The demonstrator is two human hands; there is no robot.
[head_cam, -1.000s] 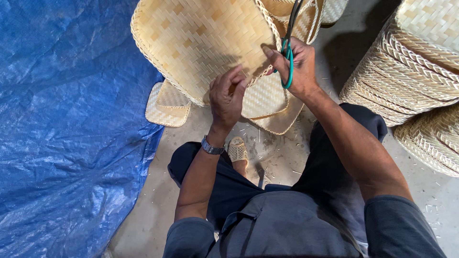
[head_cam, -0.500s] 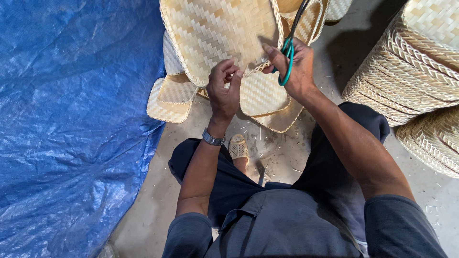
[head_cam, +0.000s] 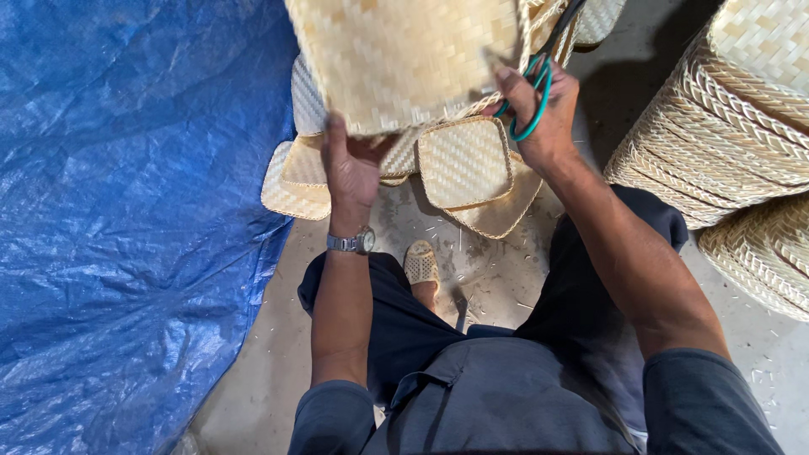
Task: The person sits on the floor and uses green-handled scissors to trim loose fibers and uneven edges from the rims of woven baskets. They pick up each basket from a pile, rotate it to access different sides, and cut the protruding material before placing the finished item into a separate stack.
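Left hand (head_cam: 352, 173) is what I see first on my feed, palm up under the lower edge of the woven basket (head_cam: 404, 59), fingers curled around that edge and holding it; a metal wristwatch (head_cam: 354, 243) sits on the wrist just below. Nearer to me than either hand are the dark trousers and a foot in a pale woven sandal (head_cam: 421, 268) on the concrete floor (head_cam: 253, 354), which is strewn with small pale trimmings.

My right hand (head_cam: 539, 114) is closed around the green handles of a pair of scissors (head_cam: 533, 88), fingers through the loops, and it presses against the right side of the same basket. I cannot tell whether the blades are apart, as they run up out of view behind the rim.

Beneath the lifted basket, small flat woven lids (head_cam: 465, 162) lie overlapping on the floor. A blue tarpaulin (head_cam: 126, 211) covers the ground on the left. Stacked woven baskets (head_cam: 733, 126) stand on the right, well apart from the hands.
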